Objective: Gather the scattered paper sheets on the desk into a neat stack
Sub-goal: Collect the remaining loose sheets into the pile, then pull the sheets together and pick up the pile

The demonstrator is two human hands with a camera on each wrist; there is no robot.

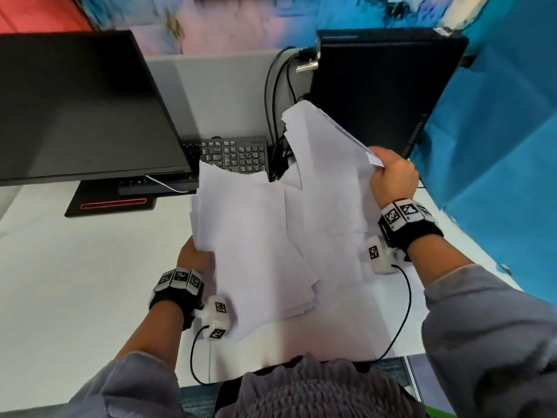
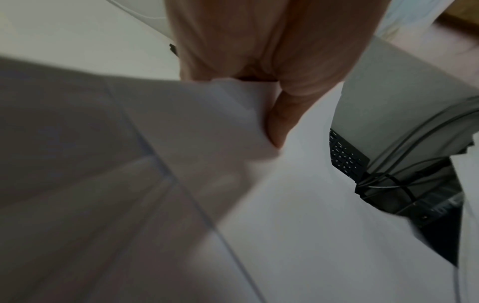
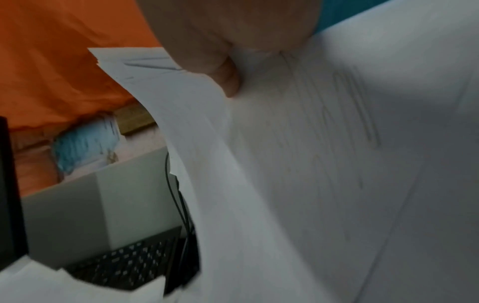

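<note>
Several white paper sheets (image 1: 262, 236) are bunched unevenly above the white desk (image 1: 75, 282), their edges fanned out. My left hand (image 1: 194, 254) grips the bunch at its left edge, thumb on top of the sheets (image 2: 259, 114) in the left wrist view. My right hand (image 1: 391, 176) grips the raised right part of the paper sheets (image 1: 328, 164), which curves up toward the black computer tower. In the right wrist view the thumb presses on the top sheet (image 3: 298, 143).
A black monitor (image 1: 81, 110) stands at the back left, with a black keyboard (image 1: 235, 153) and cables (image 1: 274, 95) behind the paper. A black computer tower (image 1: 379, 86) stands at the back right beside a blue cloth (image 1: 497, 131).
</note>
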